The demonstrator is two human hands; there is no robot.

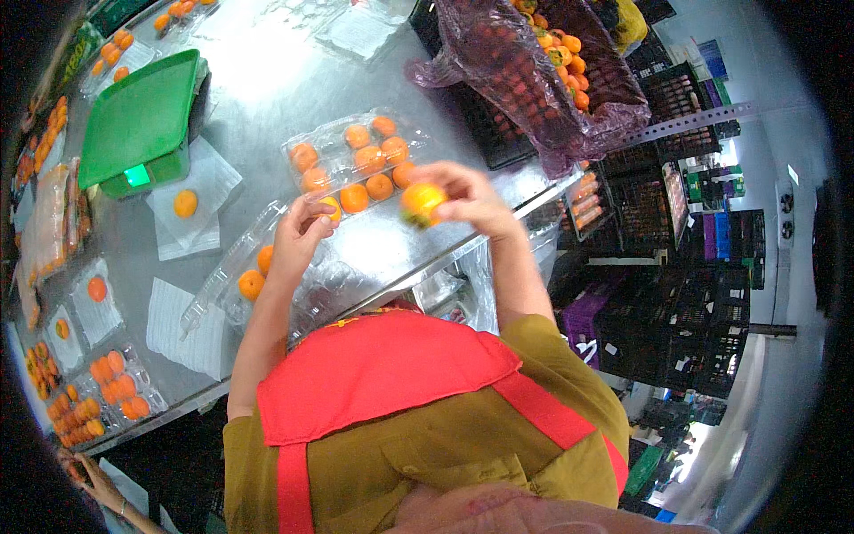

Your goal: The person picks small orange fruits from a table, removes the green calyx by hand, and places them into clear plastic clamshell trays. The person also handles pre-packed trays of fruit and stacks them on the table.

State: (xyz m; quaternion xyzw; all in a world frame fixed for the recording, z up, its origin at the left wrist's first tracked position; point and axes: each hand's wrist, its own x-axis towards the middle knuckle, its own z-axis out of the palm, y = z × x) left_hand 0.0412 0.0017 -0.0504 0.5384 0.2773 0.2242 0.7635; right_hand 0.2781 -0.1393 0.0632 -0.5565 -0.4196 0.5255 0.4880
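My right hand (470, 197) holds an orange persimmon (427, 200), blurred, its green calyx tilted down, over the near right end of a clear plastic clamshell pack (333, 175). Several persimmons (369, 160) sit in that pack in rows. My left hand (300, 233) has its thumb and fingers around a persimmon (330, 209) at the near left end of the same rows. Left of that wrist, a second clear plastic container (230, 267) lies on the steel table (260, 157) with persimmons (252, 285) in it, partly hidden by my forearm.
A green scale (143, 120) with a lit display stands at left. White foam sheets (187, 327) and a lone persimmon (185, 203) lie near it. A crate with purple plastic liner (514, 73) holds persimmons at upper right. Another person's hand (100, 480) shows at lower left.
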